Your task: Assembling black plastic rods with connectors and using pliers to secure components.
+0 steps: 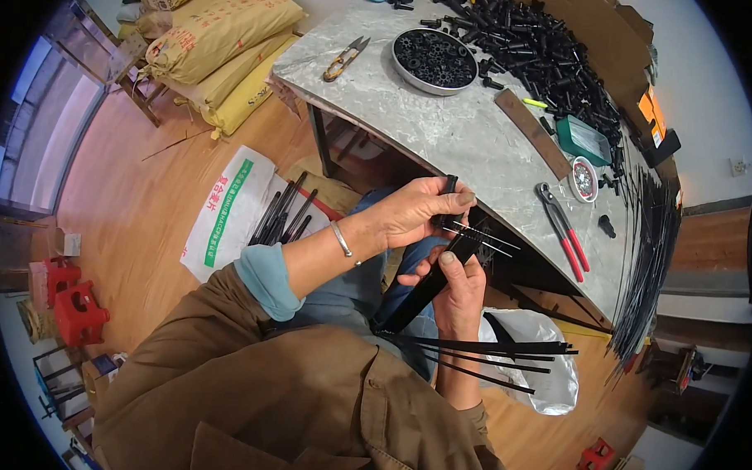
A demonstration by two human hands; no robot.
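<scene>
Pinched in the fingers of my left hand (418,210) is a small black cylindrical piece (451,183), its lower end hidden by the thumb. Just below it, my right hand (461,289) grips a long, flat black bundle (419,301) that slants down toward my lap. Thin bright metal rods (493,240) stick out to the right where the upper end of the bundle meets the black piece. How the two parts join is covered by my fingers. Several long black strips (504,349) lie across my right forearm, pointing right.
Ahead stands a grey table (446,138) with a black heap of parts (540,50), a bowl of small black rings (434,61), snips (346,60), red-handled pliers (563,233), a wooden strip (532,134) and long thin rods (644,261). Dark rods lie on a white sack (219,221) at left.
</scene>
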